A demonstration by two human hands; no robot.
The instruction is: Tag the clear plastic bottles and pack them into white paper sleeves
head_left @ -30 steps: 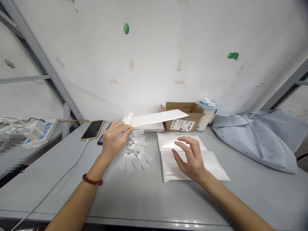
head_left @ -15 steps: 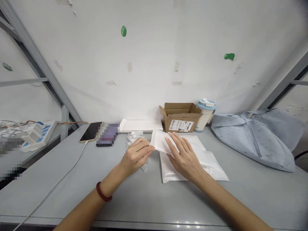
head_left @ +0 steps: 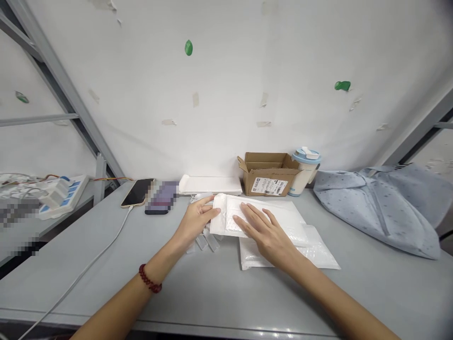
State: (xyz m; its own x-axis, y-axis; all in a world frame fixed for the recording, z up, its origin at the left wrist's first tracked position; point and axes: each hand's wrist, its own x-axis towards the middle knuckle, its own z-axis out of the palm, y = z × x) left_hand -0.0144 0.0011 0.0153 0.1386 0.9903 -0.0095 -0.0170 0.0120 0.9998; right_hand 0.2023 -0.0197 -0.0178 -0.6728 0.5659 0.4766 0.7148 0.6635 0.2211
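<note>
A white bubble mailer lies slanted across the middle of the desk, partly on top of another white bubble mailer. My left hand pinches the upper mailer's left end, by its flap, between thumb and fingers. Flat on that mailer's face rests my right hand, its fingers spread and stretched out. Several small white tags with strings lie on the desk below my left hand, partly hidden by the hand and the mailer.
Along the wall stand a stack of white mailers, an open cardboard box and a lidded cup. Two phones lie at left, one black-screened with a white cable. Blue-grey cloth covers the right; a power strip is far left.
The left end of the upper mailer now lies lower and flatter, its flap unfolded to the left. My left hand has shifted slightly left with it; my right hand now lies flatter.
</note>
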